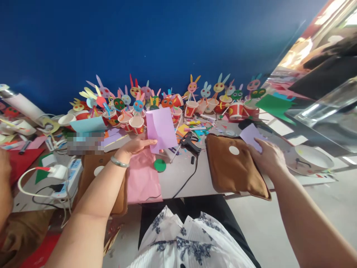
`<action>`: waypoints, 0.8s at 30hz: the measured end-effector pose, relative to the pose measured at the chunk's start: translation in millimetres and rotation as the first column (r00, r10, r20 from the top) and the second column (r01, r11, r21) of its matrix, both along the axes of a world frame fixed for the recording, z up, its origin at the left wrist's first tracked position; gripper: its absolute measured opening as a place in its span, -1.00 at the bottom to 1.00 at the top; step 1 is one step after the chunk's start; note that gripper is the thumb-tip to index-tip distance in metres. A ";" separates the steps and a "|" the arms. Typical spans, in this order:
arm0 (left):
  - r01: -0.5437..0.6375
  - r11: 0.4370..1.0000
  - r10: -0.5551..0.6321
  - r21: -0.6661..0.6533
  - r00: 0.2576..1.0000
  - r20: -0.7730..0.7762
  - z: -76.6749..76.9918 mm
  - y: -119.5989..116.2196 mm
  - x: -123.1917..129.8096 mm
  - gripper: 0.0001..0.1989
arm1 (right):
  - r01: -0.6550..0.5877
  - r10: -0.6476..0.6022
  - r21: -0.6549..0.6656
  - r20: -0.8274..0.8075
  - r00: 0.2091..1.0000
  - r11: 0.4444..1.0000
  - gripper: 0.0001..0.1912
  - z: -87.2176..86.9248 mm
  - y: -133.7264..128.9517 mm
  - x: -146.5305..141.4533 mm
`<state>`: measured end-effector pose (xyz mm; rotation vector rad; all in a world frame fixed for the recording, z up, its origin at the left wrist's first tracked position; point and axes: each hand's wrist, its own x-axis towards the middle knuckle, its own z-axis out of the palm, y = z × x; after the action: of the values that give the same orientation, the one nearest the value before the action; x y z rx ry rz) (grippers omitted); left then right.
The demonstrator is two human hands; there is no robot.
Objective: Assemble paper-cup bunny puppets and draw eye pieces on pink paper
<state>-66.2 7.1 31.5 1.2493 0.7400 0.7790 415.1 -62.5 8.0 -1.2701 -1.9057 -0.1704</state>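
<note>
between the left hand's point(135, 146) closed fingers is a light-purple rectangular paper sheet point(163, 124), probably light and easily creased, best pinched near an edge. the right hand's point(270, 155) fingers hold a smaller lavender paper piece point(250, 134).

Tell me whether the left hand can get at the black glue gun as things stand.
Probably yes, after letting go: the left hand holds a purple sheet, but the black glue gun lies uncovered on the table, just to the sheet's right.
</note>
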 end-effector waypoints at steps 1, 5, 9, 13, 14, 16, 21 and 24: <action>0.048 0.999 -0.048 0.001 0.999 -0.024 1.0 -0.3 0.0 -0.68 | 0.096 -0.097 0.069 -0.001 0.995 0.993 -0.83 3.9 -2.2 -10.3; 0.178 0.982 -0.168 0.068 0.978 -0.127 -0.4 2.0 -1.1 -0.68 | 0.170 -0.179 -0.201 -0.028 0.983 0.965 -0.70 22.0 -18.2 -74.5; 0.293 0.946 -0.257 0.141 0.939 -0.229 -2.8 5.8 -2.8 -0.67 | -0.276 0.075 -0.593 -0.340 0.937 0.757 -0.38 22.6 -23.7 -144.6; 0.410 0.899 -0.357 0.155 0.889 -0.287 2.8 6.0 -2.7 -0.64 | -0.557 0.131 -0.634 -0.589 0.797 0.536 -0.17 13.1 -15.4 -196.6; 0.436 0.888 -0.384 0.144 0.878 -0.287 4.5 5.8 -2.5 -0.63 | -0.620 0.130 -0.614 -0.652 0.747 0.489 -0.21 12.2 -13.0 -206.1; 0.477 0.871 -0.433 0.117 0.858 -0.276 6.2 6.0 -2.6 -0.59 | -0.694 0.097 -0.574 -0.736 0.670 0.434 -0.34 12.5 -9.2 -220.5; 0.534 0.838 -0.496 0.110 0.831 -0.251 -2.0 11.5 -8.6 -0.40 | -0.627 -0.057 -0.570 -0.762 0.645 0.531 -0.56 13.4 -4.3 -229.4; 0.539 0.830 -0.502 0.146 0.835 -0.225 -9.8 14.3 -12.5 -0.36 | -0.561 -0.085 -0.582 -0.735 0.673 0.588 -0.58 8.6 -2.3 -222.4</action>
<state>-78.7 21.4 21.7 1.6326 0.4229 0.2924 192.7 -64.8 16.6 -1.2524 -1.4116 1.3111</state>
